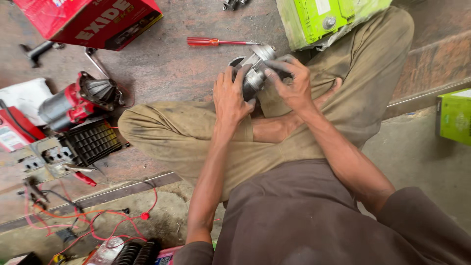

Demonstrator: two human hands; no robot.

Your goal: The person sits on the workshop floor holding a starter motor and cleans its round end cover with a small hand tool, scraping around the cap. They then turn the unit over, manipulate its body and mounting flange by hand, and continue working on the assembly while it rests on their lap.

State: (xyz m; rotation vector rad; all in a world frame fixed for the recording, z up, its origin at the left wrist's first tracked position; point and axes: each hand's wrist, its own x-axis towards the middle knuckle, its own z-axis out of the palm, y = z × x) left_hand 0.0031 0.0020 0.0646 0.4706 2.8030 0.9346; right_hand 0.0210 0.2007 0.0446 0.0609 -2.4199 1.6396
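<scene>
A grey metal motor-like part (pixel 255 68) rests by my crossed legs on the stained floor. My left hand (pixel 230 95) wraps around its near side, fingers over the body. Over its right end, my right hand (pixel 290 81) closes with greasy fingertips on the housing. A red-handled screwdriver (pixel 216 42) lies on the floor just beyond the part, its shaft pointing at the part's round end.
A red cardboard box (pixel 93 19) sits at top left, a green battery in plastic wrap (pixel 328 19) at top right. A red and black motor (pixel 78 100), a black finned block (pixel 91 142), red wires (pixel 98 221) and a green box (pixel 454 115) lie around.
</scene>
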